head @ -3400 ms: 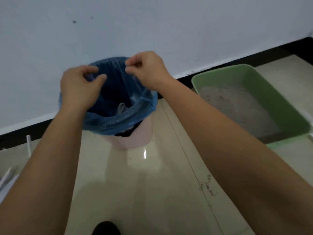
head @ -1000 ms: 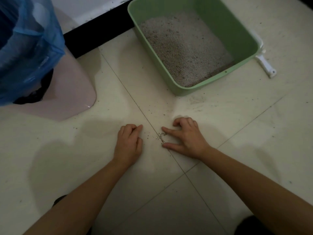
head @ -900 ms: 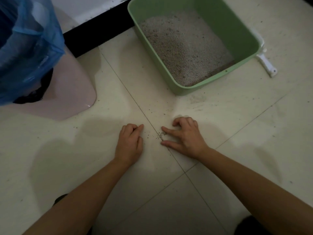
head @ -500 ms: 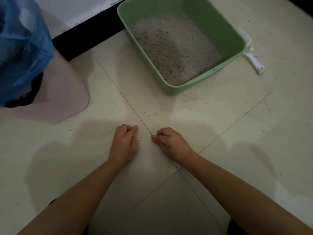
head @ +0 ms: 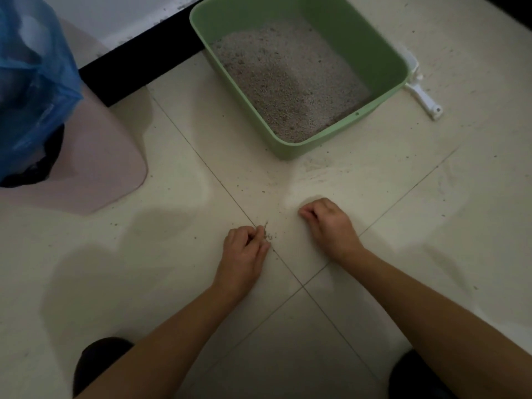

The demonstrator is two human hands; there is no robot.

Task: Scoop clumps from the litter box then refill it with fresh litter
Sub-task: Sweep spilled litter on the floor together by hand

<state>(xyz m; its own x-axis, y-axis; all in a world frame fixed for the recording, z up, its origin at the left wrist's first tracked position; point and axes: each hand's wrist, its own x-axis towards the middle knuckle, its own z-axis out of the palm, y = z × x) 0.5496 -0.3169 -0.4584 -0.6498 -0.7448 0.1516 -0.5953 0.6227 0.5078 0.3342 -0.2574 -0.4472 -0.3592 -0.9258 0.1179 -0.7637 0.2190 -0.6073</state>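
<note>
A green litter box (head: 290,149) sits on the tiled floor at the top, holding grey litter (head: 288,82) heaped toward its left and far side. A white scoop (head: 423,99) lies on the floor against its right side. Below the box, my left hand (head: 244,251) rests on the floor with fingers curled, pinching at a small pile of spilled litter grains (head: 268,233) on the tile joint. My right hand (head: 328,223) rests to the right of the pile, fingers curled under, and nothing shows in its grip.
A pink waste bin (head: 95,156) lined with a blue plastic bag (head: 31,82) stands at the left. A black baseboard (head: 138,61) runs along the wall behind. Loose grains and dust speckle the floor near the box. Dark shapes at the bottom corners (head: 98,358) are partly out of frame.
I have gone from the bin's bag down to the floor. My right hand swept grains left, then drew back to the right. My left hand's fingers now close on the pile.
</note>
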